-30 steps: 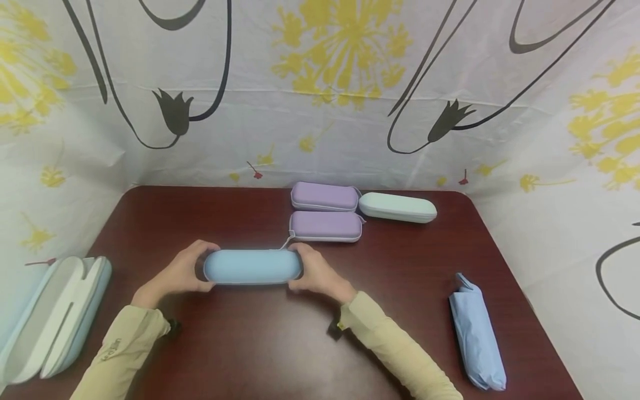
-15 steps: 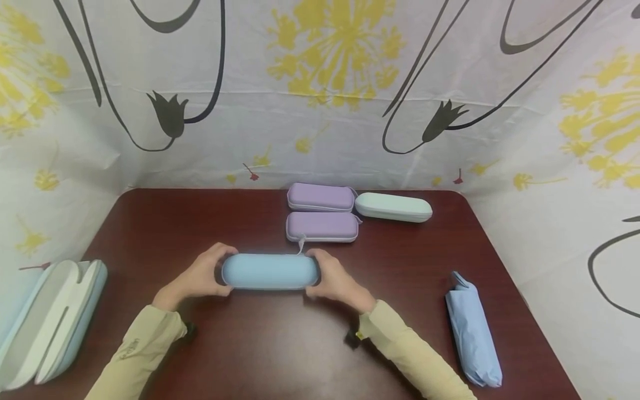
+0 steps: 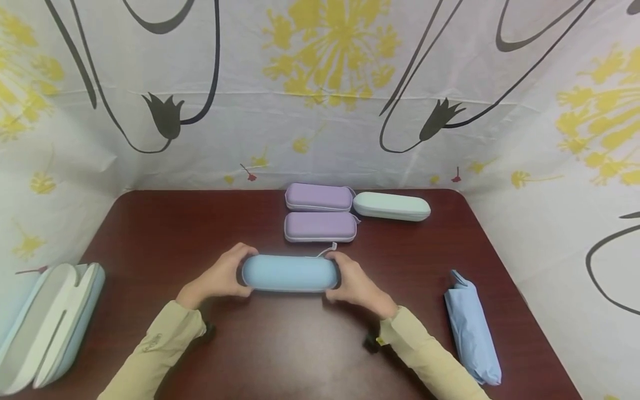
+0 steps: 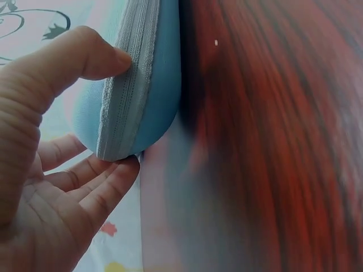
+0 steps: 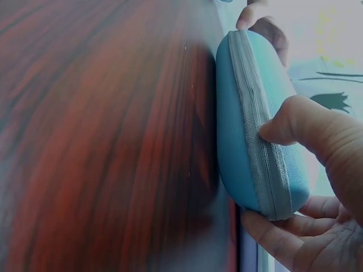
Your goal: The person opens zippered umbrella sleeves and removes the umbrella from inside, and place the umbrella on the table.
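A blue zippered hard case [image 3: 290, 273] lies lengthwise across the middle of the table, with a pale zipper pull strap [image 3: 328, 250] at its back right. My left hand [image 3: 224, 276] grips its left end, thumb on the near side and fingers round the end. At the right end my right hand [image 3: 356, 284] holds it the same way. Both wrist views show a thumb pressing the grey zipper band [image 4: 127, 85] that runs along the blue case [image 5: 232, 124]. Whether the case touches the tabletop is hard to tell.
Behind it lie two purple cases [image 3: 320, 226], one behind the other, and a mint case [image 3: 391, 206] to their right. An opened light-blue case [image 3: 55, 322] stands at the left edge. A folded blue umbrella-like pouch [image 3: 472, 328] lies right on the dark red table [image 3: 300, 355].
Both hands have carried the blue case to the right and slightly nearer, below the front purple case. The pull strap has swung from left to right. The other things stay put.
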Demonstrator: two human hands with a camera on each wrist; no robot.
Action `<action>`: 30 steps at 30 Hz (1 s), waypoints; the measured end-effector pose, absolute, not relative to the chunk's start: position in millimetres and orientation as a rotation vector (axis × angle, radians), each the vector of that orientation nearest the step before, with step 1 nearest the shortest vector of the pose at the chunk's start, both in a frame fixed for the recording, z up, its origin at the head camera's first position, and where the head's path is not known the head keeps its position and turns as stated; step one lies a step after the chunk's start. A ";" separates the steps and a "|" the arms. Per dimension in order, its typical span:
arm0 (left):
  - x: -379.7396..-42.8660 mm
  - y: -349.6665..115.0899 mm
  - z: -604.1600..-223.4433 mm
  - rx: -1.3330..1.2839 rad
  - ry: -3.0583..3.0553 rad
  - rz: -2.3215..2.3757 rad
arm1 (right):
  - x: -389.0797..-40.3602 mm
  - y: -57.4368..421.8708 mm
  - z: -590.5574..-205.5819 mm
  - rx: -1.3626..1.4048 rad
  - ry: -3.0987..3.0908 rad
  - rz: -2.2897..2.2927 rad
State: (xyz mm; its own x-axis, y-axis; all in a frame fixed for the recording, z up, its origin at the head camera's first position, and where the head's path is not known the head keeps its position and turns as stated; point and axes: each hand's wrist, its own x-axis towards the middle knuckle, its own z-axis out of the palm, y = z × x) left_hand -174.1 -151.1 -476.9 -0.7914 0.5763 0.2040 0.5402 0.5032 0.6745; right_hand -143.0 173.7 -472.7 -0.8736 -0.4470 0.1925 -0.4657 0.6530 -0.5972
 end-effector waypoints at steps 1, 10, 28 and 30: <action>-174.2 -149.0 -477.2 1.002 2.683 1.175 | -142.7 175.8 -472.7 0.783 -2.829 1.029; -174.3 -132.5 -483.2 1.090 2.679 1.217 | -137.9 192.2 -471.6 0.755 -2.850 1.041; -167.7 -111.7 -480.1 1.056 2.656 1.167 | -127.7 215.3 -469.4 0.743 -2.889 1.028; -166.7 -110.8 -477.8 1.052 2.656 1.158 | -129.5 217.9 -466.5 0.786 -2.911 1.027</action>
State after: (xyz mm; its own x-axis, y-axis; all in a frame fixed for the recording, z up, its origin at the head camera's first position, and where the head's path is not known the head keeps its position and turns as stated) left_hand -166.7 -110.8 -477.8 -0.7655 0.6098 0.2052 0.5654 0.4854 0.6669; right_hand -129.5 217.9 -466.5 -0.8774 -0.4648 0.1187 -0.4364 0.6706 -0.5999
